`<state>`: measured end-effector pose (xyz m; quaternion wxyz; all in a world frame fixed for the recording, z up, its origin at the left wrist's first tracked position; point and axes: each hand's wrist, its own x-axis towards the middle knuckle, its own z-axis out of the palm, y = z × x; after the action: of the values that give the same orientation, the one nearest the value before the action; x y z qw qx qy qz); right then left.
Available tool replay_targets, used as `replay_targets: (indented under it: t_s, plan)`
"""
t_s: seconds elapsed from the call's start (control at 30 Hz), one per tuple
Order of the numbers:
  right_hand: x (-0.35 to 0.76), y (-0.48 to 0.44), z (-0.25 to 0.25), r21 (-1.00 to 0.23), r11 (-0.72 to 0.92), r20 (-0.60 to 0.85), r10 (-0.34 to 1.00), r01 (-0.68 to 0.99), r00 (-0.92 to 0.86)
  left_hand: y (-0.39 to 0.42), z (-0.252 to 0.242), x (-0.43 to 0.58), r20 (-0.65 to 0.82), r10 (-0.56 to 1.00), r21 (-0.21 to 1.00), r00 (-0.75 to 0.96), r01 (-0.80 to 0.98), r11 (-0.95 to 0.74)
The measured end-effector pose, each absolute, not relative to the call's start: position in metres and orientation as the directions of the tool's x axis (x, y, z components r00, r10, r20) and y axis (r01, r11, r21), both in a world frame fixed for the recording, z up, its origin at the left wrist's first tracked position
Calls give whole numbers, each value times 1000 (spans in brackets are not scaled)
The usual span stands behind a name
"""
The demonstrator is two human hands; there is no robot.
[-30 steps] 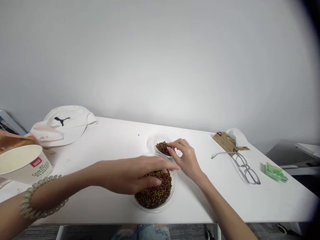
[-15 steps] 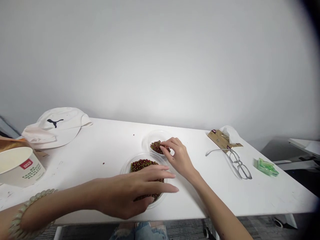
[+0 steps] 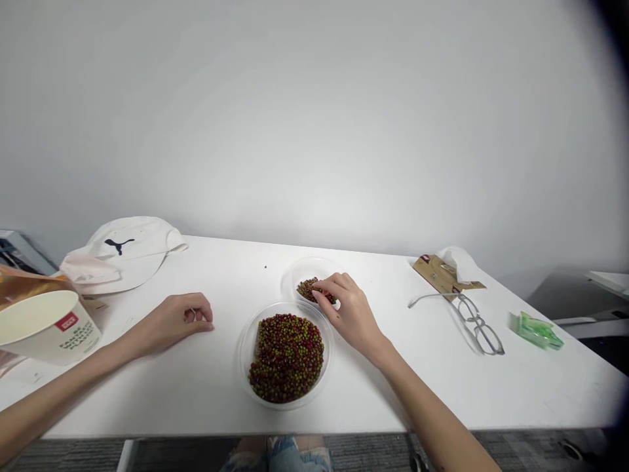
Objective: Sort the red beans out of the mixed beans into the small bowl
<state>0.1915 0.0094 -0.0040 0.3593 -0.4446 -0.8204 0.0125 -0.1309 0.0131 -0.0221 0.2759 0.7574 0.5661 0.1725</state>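
My right hand (image 3: pixel 346 309) reaches over the small clear bowl (image 3: pixel 308 262) at the back, thumb and fingertips pinched close above its red and green beans (image 3: pixel 307 287). What they hold, if anything, is too small to make out. On the table to the left rests my left hand (image 3: pixel 177 321), fingers curled and thumb against the index fingertip; anything between them is hidden. Between my hands, nearer the front edge, stands a larger clear round bowl (image 3: pixel 244 357) with a thick layer of mixed red and green beans (image 3: pixel 287 357).
One loose bean (image 3: pixel 266 267) lies left of the small bowl. At left are a white cap (image 3: pixel 132 252), a paper tub (image 3: pixel 54 331) and an orange bag (image 3: pixel 34 288). Glasses (image 3: pixel 472 321), a brown tissue pack (image 3: pixel 439 272) and a green packet (image 3: pixel 538 330) lie at right.
My left hand has moved from above the large bowl to the table at left, its fingers going from spread to curled over where a loose bean lay. My right hand stays at the small bowl.
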Motion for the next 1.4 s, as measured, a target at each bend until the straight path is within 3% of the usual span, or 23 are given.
replay_targets:
  t_s: [0.27, 0.4, 0.6, 1.07, 1.27, 1.4]
  plan:
    - [194, 9, -4, -329, 592, 579, 742, 736, -338, 16, -21, -126, -62, 951, 628, 302, 752, -198]
    - [195, 10, -4, -343, 596, 588, 739, 726, -329, 41, -18, -100, 89, 931, 580, 355, 741, -338]
    - [199, 16, -5, -316, 572, 601, 738, 756, -307, 112, -24, -55, 238, 924, 572, 298, 726, -382]
    - [201, 22, -10, -302, 557, 594, 744, 773, -304, 138, -42, -46, 242, 937, 572, 252, 743, -348]
    - [202, 24, -13, -289, 556, 590, 745, 780, -313, 116, -10, -42, 213, 949, 671, 234, 671, -316]
    - [203, 25, -13, -286, 553, 594, 743, 783, -308, 70, 32, -30, 213, 917, 703, 338, 598, -384]
